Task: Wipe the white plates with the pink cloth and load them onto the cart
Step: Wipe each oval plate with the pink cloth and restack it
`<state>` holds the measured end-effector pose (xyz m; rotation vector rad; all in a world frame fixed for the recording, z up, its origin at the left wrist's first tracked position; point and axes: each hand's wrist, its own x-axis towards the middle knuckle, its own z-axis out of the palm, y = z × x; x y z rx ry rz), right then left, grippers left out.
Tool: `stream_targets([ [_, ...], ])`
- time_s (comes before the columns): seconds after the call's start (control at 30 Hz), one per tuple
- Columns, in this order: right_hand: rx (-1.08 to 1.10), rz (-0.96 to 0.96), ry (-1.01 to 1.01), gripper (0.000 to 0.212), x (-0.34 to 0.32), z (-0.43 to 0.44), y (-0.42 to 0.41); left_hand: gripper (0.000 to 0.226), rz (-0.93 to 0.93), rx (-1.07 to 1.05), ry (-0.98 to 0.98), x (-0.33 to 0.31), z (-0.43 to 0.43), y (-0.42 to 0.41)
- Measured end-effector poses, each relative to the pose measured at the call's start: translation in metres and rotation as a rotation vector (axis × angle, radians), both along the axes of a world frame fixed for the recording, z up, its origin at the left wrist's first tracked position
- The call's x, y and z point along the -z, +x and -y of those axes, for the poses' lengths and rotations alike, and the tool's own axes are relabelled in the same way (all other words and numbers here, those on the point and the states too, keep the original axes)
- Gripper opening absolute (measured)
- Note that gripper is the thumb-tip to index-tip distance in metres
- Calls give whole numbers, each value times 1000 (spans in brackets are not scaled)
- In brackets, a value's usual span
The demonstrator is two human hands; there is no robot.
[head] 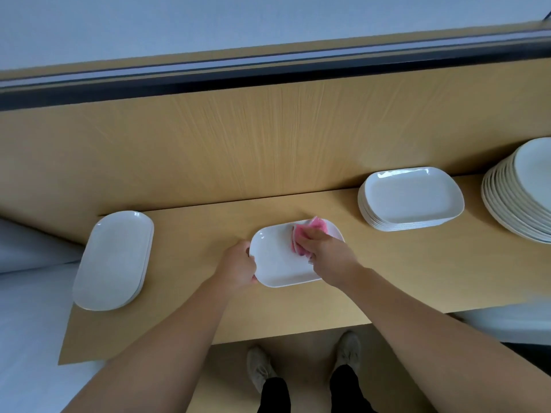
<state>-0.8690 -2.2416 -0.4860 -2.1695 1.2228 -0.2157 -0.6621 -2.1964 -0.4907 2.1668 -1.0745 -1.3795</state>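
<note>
A white rectangular plate (277, 260) lies on the wooden counter (193, 231) in front of me. My left hand (237, 265) grips its left rim. My right hand (325, 253) presses a folded pink cloth (310, 231) onto the plate's far right part. To the right stands a stack of several white rectangular plates (411, 198). A short stack of white oval plates (114, 260) rests at the counter's left end.
A tall stack of larger round white plates (518, 189) sits at the far right, cut off by the frame edge. A wooden back panel (238, 144) rises behind the counter. My feet (301, 365) show below the counter's front edge.
</note>
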Motion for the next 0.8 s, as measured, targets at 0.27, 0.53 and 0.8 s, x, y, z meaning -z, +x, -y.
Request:
stream_targets([
  [0.27, 24, -418, 24, 67, 45, 2, 27, 29, -83, -61, -26, 6, -2, 3],
  [0.53, 99, -448, 22, 68, 43, -1, 44, 35, -116, -66, -41, 10, -2, 3],
  [0.8, -29, -492, -83, 78, 46, -12, 67, 37, -136, -66, -45, 8, -3, 4],
])
